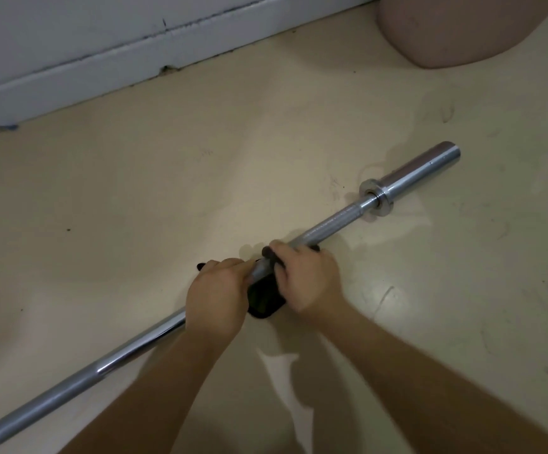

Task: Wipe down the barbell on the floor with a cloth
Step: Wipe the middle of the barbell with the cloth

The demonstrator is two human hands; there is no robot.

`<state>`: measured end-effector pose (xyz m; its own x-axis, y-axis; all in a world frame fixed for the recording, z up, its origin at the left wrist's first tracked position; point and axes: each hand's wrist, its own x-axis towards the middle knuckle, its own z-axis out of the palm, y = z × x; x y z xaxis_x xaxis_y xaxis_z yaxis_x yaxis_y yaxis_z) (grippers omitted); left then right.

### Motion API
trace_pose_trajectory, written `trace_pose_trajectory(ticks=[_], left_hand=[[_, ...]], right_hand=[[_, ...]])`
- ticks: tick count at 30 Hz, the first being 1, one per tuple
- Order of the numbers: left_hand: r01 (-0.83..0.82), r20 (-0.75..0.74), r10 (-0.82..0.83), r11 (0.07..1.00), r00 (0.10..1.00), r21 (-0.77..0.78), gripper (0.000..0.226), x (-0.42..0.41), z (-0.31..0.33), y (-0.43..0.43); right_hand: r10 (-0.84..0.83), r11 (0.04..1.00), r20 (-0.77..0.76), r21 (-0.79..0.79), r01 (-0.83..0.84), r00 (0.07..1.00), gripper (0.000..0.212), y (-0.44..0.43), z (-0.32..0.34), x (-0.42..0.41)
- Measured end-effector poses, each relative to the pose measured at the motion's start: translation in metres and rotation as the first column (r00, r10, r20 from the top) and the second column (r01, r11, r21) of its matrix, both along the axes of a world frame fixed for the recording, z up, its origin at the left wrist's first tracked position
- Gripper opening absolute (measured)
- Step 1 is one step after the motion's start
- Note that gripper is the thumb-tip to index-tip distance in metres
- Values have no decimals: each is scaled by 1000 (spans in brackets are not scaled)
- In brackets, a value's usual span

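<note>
The barbell lies diagonally on the floor. My left hand and right hand both grip the cloth, which is wrapped round the mid-shaft. I judge wiping is under way. The finished lengths cannot be told, and the far sleeve appears untouched.

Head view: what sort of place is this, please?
Probably a home workout room, though I cannot be sure: a steel barbell lies on a cream floor beside a white wall, and the left hand and right hand grip a cloth round it.
</note>
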<state>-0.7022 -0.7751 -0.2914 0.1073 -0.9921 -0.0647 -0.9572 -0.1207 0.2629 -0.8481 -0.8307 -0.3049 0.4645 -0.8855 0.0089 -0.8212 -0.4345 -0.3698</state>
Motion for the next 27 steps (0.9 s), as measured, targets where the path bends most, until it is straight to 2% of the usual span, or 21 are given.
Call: trace_pose_trajectory(ticks=[1,2,4,5,6,9,11,13,15,16,18,21,23,24,27], left_hand=[[-17,-18,17,1000,1000,10,11,2,-2,0],[-38,-27,38,999,999,25,12,5,-2,1],[-95,-41,97,995,994,36,16,8,-1,6],[-129,-59,131,991,990,37,17,8,0,7],[-164,-76,167,985,983,52,17,7,1,6],[-204,-117,217,972,969,114,19,1,7,3],[-180,-193,202,976,960,127,21,2,9,9],[-185,-250,208,976,946,111,23,15,9,21],[-242,-213,267,961,940,135,24,36,6,41],[-259,-182,293,947,939,191,26,45,5,52],[-249,-183,314,918,932,309,33,49,3,66],[-248,-194,325,908,926,338,30,46,-1,68],[-215,-204,309,899,929,381,28,50,-2,66],[-185,-236,298,895,925,407,28,54,-4,66],[-179,-338,331,894,881,410,34,62,-3,68]], right_hand=[[7,1000,-48,-8,-7,999,25,-13,0,-11],[-70,998,-72,-12,69,995,24,-28,2,-22],[-346,938,11,-2,346,938,22,-45,3,-40],[-423,905,67,-3,425,903,21,-42,1,-37],[-410,911,86,-16,413,908,20,-32,0,-25],[-138,990,59,-12,139,989,18,14,-2,15],[-16,997,14,-73,17,1000,18,18,-2,10],[-89,994,-29,-59,87,996,18,-3,2,-13],[-297,954,-4,-27,297,955,19,-18,5,-32],[-346,937,35,-33,347,938,19,-16,3,-31],[-275,959,44,-52,277,960,16,10,-1,-4],[-69,993,23,-94,71,997,19,59,-8,43],[47,988,-50,-144,-54,998,20,54,-7,43],[56,987,-75,-148,-67,996,18,45,-7,35],[-129,983,-78,-140,117,989,12,25,-3,16]])
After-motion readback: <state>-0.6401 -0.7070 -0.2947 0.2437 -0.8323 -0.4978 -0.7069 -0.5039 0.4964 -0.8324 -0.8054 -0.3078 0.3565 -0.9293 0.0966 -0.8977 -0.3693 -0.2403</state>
